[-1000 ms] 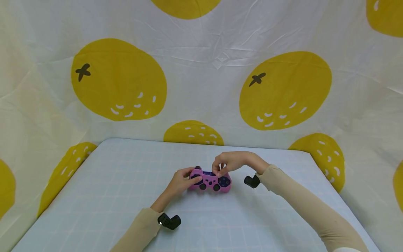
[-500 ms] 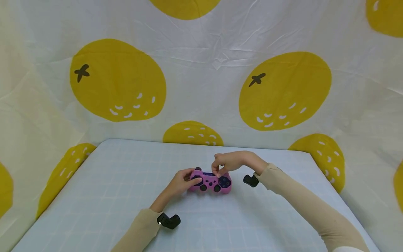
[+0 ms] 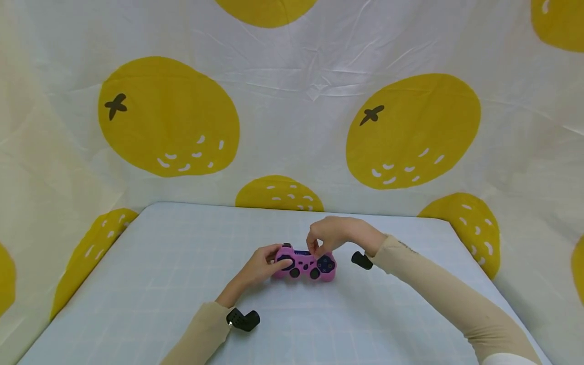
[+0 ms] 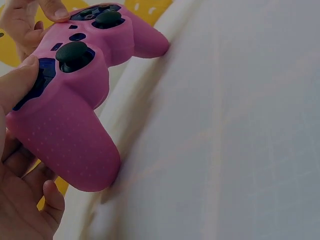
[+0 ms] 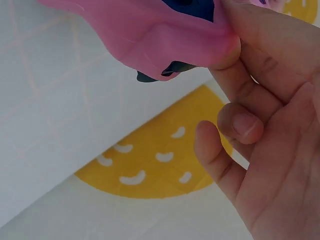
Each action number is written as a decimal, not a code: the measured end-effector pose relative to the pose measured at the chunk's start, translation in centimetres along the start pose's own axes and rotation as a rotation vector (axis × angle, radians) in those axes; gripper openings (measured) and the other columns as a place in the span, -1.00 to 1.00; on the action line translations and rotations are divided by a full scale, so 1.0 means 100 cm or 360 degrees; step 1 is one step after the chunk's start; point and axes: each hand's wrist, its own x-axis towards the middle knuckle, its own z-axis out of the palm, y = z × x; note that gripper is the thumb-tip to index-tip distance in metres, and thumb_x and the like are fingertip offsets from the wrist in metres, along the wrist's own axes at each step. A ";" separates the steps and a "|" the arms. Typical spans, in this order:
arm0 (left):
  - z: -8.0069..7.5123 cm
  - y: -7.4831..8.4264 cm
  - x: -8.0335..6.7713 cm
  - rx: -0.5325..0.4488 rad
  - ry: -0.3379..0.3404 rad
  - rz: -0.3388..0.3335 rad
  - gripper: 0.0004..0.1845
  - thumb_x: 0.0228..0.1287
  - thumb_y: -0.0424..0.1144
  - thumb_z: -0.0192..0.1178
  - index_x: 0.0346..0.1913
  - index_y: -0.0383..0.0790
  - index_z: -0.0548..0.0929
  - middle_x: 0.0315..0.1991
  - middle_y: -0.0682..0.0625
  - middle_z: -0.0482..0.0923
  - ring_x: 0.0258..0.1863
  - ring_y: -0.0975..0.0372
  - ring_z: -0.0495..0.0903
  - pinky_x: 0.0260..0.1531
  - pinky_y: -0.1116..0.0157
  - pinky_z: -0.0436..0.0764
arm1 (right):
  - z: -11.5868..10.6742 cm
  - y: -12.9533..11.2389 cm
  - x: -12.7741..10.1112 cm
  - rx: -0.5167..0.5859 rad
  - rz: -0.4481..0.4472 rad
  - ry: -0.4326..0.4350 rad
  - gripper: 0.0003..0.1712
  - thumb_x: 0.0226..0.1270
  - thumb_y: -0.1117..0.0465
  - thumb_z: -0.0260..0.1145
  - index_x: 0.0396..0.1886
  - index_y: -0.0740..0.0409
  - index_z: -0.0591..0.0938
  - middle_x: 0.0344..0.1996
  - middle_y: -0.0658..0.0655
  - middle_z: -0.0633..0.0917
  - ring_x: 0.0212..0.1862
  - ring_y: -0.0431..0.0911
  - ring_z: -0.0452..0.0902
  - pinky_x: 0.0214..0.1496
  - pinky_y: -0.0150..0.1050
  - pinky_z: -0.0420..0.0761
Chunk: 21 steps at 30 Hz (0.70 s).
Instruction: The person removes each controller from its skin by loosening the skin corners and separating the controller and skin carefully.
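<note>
Right hand [image 3: 332, 235] fingertips-down on the pink controller [image 3: 304, 261]

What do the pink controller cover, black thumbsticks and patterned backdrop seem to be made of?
Pink cover: probably soft silicone, matte; its surface is dotted and softly shaded.
Black thumbsticks: matte rubber or plastic, with no sharp highlights; the look leaves it open.
Backdrop: likely thin synthetic cloth, perhaps plastic sheeting; creases catch a slight sheen.

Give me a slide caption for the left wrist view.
Left hand grips a pink game controller; right hand touches its top edge.
</note>
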 end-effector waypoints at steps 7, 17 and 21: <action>0.001 -0.014 0.006 -0.0074 -0.0039 0.0066 -0.52 0.24 -0.05 0.29 0.14 -0.24 0.53 -0.09 -0.08 0.64 -0.23 0.25 0.57 -0.22 0.45 0.60 | -0.001 -0.006 0.000 -0.0218 0.0029 0.0097 -0.90 0.18 0.01 0.40 -0.51 -0.20 0.68 -0.48 -0.22 0.63 -0.38 -0.24 0.49 -0.24 -0.35 0.53; -0.001 -0.015 0.004 -0.0069 -0.0062 0.0090 -0.44 0.23 -0.08 0.30 0.24 -0.24 0.47 0.01 -0.09 0.63 -0.12 0.22 0.63 -0.09 0.34 0.65 | -0.002 0.000 0.000 -0.0172 -0.0075 0.0055 -0.95 0.11 0.11 0.40 -0.50 -0.16 0.69 -0.46 -0.21 0.63 -0.40 -0.23 0.47 -0.30 -0.34 0.52; -0.001 -0.018 0.006 -0.0044 -0.0078 0.0110 -0.43 0.22 -0.04 0.30 0.24 -0.22 0.47 -0.02 -0.08 0.63 -0.16 0.24 0.64 -0.12 0.36 0.65 | 0.000 0.014 0.000 0.0056 -0.0251 0.0000 -0.93 0.18 0.17 0.38 -0.47 -0.12 0.69 -0.45 -0.22 0.60 -0.35 -0.23 0.43 -0.25 -0.37 0.48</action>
